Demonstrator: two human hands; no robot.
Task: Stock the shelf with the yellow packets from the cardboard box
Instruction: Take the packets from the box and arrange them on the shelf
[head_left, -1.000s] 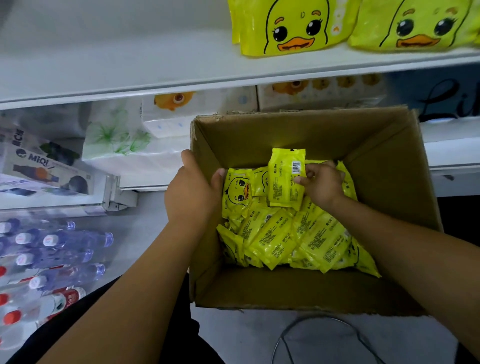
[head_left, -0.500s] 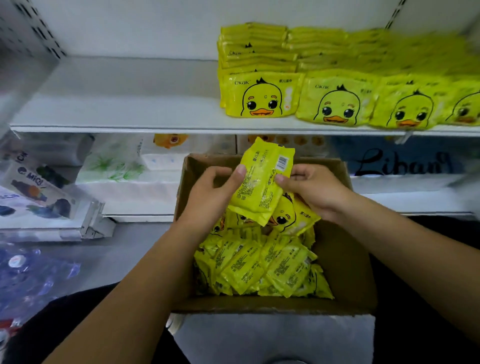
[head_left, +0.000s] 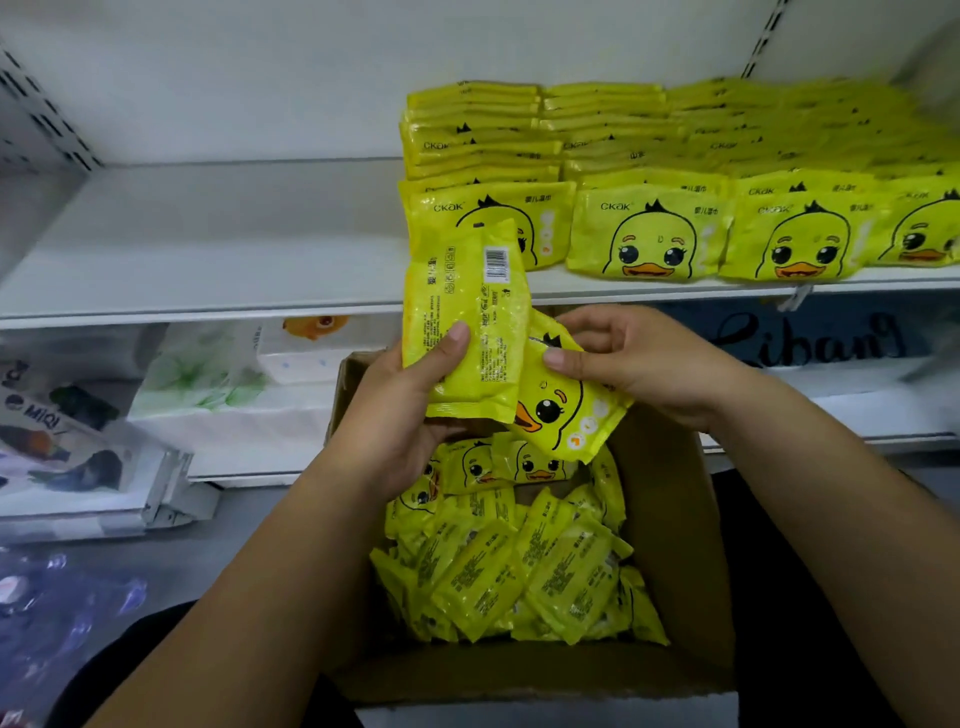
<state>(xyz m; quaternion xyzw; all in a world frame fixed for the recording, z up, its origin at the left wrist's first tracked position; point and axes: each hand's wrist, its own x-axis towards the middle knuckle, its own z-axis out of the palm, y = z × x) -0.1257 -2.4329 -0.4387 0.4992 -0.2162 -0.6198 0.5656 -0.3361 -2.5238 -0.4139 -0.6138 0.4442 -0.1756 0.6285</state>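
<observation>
My left hand (head_left: 400, 410) grips a yellow packet (head_left: 467, 317) held upright with its barcode side toward me, above the cardboard box (head_left: 670, 519). My right hand (head_left: 639, 364) pinches a second yellow packet (head_left: 561, 410), duck face showing, tilted behind the first. Several more yellow packets (head_left: 519, 566) lie loose in the box. The white shelf (head_left: 218, 244) holds stacked rows of the same duck packets (head_left: 649, 234) on its right half; its left half is bare.
Below the shelf lie tissue packs (head_left: 208, 374) and a boxed product (head_left: 62, 431) at the left. Wrapped water bottles (head_left: 57, 603) sit on the floor at lower left. The shelf's back wall and perforated side panel (head_left: 36, 119) bound the space.
Both hands have lifted out of the box with a packet each. The view has tilted up, so the shelf and its stacked packets now show.
</observation>
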